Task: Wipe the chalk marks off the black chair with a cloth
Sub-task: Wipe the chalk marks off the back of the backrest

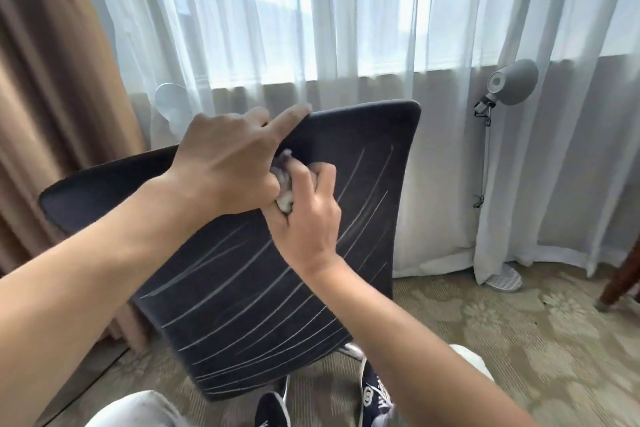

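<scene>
Near the window, by the sheer curtain (346,28), the black chair (242,288) shows its backrest w/ chalk marks (249,302) running in long pale streaks across most of it. Left hand (225,163) grips the top edge, fingers curled over the rim, index finger lying along it. Right hand (308,218) is clamped on a bunched cloth (284,198), pressing it to the fabric just below the left hand, approx. top centre.

Judgement: wiping is at an early stage; nearly all streaks remain, only the patch around the cloth looks darker. To do it well: keep the left hand bracing so the back doesn't swing, press firmly, stroke along the lines rather than across, work top to bottom, and re-fold the cloth to a fresh face so chalk isn't smeared. Floor lamp (505,87) stands well apart, no obstacle.
</scene>
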Action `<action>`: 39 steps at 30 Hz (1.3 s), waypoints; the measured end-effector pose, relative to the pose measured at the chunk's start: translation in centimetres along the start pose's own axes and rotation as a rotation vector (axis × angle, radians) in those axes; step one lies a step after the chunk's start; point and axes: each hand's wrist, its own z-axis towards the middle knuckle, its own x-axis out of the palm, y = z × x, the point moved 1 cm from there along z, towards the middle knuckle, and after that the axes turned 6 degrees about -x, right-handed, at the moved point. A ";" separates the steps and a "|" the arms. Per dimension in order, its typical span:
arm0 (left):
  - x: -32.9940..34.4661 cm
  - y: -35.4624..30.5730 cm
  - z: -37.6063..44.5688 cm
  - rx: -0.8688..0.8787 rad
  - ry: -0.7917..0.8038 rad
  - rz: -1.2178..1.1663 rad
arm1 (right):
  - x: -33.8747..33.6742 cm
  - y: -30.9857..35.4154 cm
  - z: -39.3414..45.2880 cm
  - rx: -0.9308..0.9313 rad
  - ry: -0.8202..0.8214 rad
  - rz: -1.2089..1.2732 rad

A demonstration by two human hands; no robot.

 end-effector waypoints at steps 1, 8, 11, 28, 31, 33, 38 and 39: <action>0.0 -0.1 -0.1 0.014 0.000 0.011 | -0.9 -1.4 0.4 -0.045 0.013 -0.050; -0.2 -0.1 -0.5 -0.023 -0.024 -0.059 | -6.8 -13.0 7.7 0.730 -0.369 -0.018; -0.1 -0.4 -0.3 -0.027 -0.043 -0.066 | -4.9 -10.6 6.9 0.774 -0.452 0.003; 0.1 -1.8 0.2 -0.011 -0.090 -0.040 | -4.0 -10.9 4.0 0.836 -0.340 0.026; 0.0 -2.4 0.6 -0.014 -0.084 -0.035 | -0.3 -4.7 -0.9 0.722 -0.244 0.118; -0.1 -2.5 0.4 -0.012 -0.072 -0.042 | 1.1 -0.7 -3.5 0.562 -0.109 0.164; -0.2 -2.5 0.5 0.000 -0.049 -0.049 | -0.3 -2.5 -3.3 0.416 0.012 0.104; -0.1 -2.6 0.6 0.000 -0.046 -0.043 | -0.8 -4.0 -2.4 0.474 -0.046 0.093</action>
